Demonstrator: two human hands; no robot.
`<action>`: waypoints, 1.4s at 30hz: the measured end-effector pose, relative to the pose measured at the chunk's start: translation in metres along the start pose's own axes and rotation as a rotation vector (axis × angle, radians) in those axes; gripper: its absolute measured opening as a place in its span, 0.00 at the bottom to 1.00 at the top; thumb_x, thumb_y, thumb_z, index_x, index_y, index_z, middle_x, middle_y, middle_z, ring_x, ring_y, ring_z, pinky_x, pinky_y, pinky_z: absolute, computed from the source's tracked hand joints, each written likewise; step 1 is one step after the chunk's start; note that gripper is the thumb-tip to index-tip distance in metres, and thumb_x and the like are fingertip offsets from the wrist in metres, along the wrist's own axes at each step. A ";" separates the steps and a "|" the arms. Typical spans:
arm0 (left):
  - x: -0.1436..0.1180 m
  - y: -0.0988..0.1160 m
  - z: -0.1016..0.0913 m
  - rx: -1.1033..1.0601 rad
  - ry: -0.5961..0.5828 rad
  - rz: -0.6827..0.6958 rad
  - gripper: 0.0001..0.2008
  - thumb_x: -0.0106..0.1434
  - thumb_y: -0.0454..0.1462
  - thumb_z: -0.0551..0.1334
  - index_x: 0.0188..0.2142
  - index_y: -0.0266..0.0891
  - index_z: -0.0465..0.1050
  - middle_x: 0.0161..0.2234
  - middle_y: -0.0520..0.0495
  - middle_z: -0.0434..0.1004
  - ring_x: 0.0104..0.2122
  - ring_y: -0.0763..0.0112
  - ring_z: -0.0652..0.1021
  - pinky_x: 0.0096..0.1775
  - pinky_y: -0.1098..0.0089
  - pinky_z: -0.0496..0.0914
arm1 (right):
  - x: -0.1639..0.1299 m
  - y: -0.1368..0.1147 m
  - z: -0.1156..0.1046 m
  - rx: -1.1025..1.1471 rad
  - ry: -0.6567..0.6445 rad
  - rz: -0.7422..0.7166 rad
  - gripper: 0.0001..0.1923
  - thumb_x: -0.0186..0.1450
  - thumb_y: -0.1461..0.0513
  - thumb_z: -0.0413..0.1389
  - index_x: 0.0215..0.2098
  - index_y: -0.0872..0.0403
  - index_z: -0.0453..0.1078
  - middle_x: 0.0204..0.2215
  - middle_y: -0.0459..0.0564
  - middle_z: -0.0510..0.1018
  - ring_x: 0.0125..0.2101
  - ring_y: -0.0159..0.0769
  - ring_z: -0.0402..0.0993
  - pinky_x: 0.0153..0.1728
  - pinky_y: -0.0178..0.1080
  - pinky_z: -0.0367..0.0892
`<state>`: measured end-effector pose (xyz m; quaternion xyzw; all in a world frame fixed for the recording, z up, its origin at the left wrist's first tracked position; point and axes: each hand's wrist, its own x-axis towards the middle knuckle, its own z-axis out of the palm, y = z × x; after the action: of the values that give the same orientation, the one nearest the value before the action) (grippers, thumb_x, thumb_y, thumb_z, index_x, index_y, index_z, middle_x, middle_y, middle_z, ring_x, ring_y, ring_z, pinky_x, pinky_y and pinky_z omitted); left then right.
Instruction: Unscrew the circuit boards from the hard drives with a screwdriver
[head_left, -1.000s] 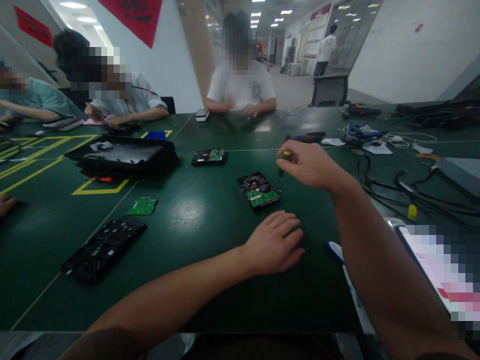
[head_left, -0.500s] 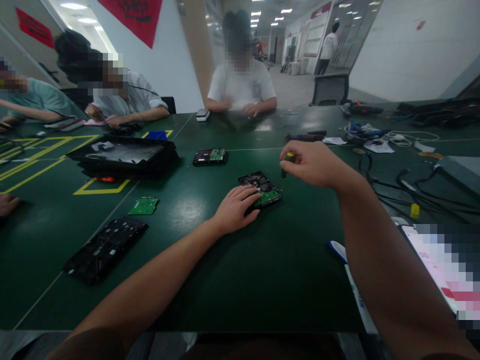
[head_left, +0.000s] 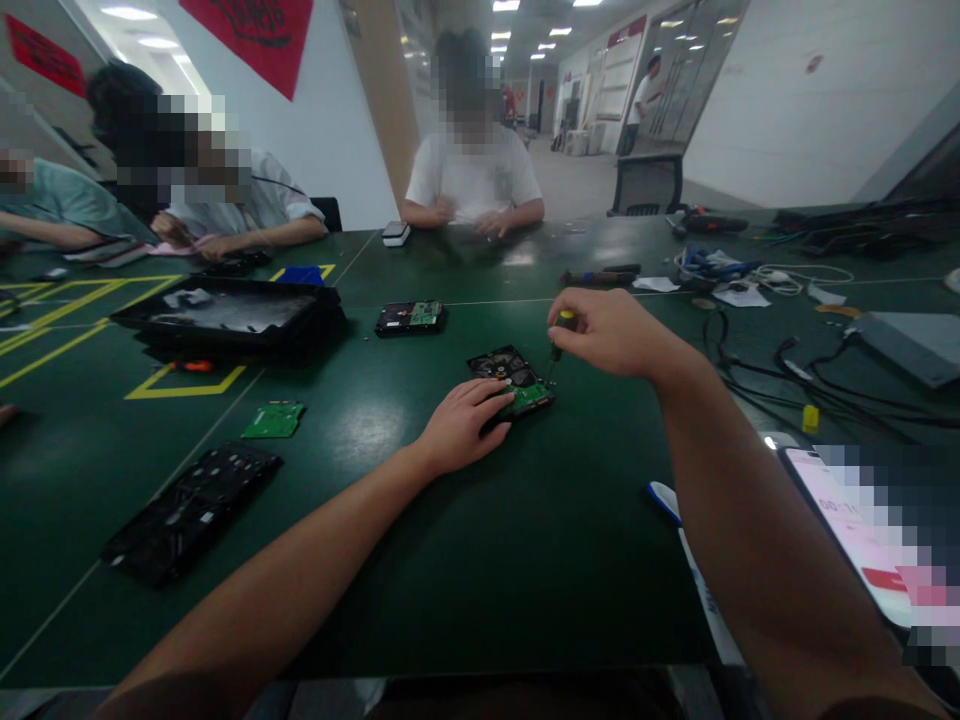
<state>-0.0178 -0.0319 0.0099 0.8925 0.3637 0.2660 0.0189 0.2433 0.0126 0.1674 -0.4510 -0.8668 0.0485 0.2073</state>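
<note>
On green table (head_left: 420, 560), mid-centre: hard drive (head_left: 510, 378) lies board-up. Left hand (head_left: 461, 425) flat, pressing its near edge. Right hand (head_left: 611, 333) grips screwdriver (head_left: 556, 340), tip at drive's right corner.

I'm in an electronics workshop: a long green table (head_left: 390, 560) with yellow floor-style markings, opened hard drives (head_left: 511, 378), loose circuit boards (head_left: 274, 419), tangled cables (head_left: 795, 370) at right, co-workers seated along the far edge.
</note>
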 end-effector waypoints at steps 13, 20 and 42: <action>-0.001 -0.001 0.001 -0.001 0.004 -0.003 0.23 0.71 0.41 0.63 0.64 0.43 0.72 0.65 0.38 0.73 0.65 0.51 0.73 0.65 0.44 0.69 | 0.000 -0.002 -0.002 0.002 -0.045 -0.026 0.12 0.69 0.56 0.58 0.44 0.54 0.79 0.34 0.51 0.83 0.35 0.41 0.76 0.40 0.41 0.64; 0.000 0.001 -0.001 0.002 -0.013 -0.017 0.23 0.72 0.42 0.63 0.64 0.44 0.71 0.65 0.39 0.73 0.65 0.51 0.73 0.65 0.43 0.69 | 0.001 -0.003 0.001 0.040 -0.043 -0.015 0.15 0.69 0.57 0.58 0.50 0.53 0.79 0.33 0.51 0.84 0.37 0.44 0.79 0.42 0.43 0.67; 0.000 0.000 -0.002 -0.017 -0.021 -0.027 0.23 0.72 0.42 0.63 0.65 0.44 0.71 0.65 0.38 0.72 0.66 0.50 0.72 0.66 0.43 0.68 | 0.006 0.002 0.009 0.381 -0.051 0.052 0.16 0.74 0.54 0.51 0.44 0.52 0.80 0.37 0.49 0.84 0.30 0.35 0.74 0.33 0.37 0.67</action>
<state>-0.0188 -0.0326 0.0113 0.8899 0.3734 0.2597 0.0340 0.2379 0.0195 0.1605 -0.4244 -0.8351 0.2282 0.2655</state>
